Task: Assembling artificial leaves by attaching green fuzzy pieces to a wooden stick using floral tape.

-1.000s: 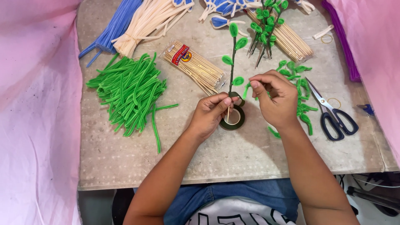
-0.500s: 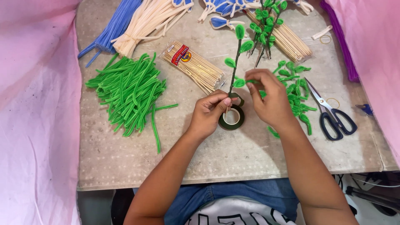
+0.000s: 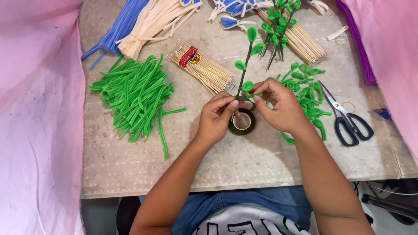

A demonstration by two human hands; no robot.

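Note:
My left hand [image 3: 216, 116] pinches the lower end of a thin green stem with small looped leaves [image 3: 246, 61], which points away from me. My right hand [image 3: 278, 105] grips the same stem just beside it, fingers curled around a leaf loop. A roll of dark green tape [image 3: 242, 122] lies on the table directly under both hands. Whether a strip of tape runs from the roll to the stem is hidden by my fingers.
A heap of green chenille stems [image 3: 136, 92] lies at left, blue [image 3: 114, 32] and cream bundles [image 3: 152, 19] behind it. A packet of wooden skewers [image 3: 203, 67], finished leafy stems [image 3: 278, 26], loose green leaf loops [image 3: 307, 91] and black-handled scissors [image 3: 350, 121] sit on the worn table [image 3: 244, 165]. Pink cloth flanks both sides.
Both hands have stayed over the tape roll while the right fingers shifted along the stem; the stem tilted slightly.

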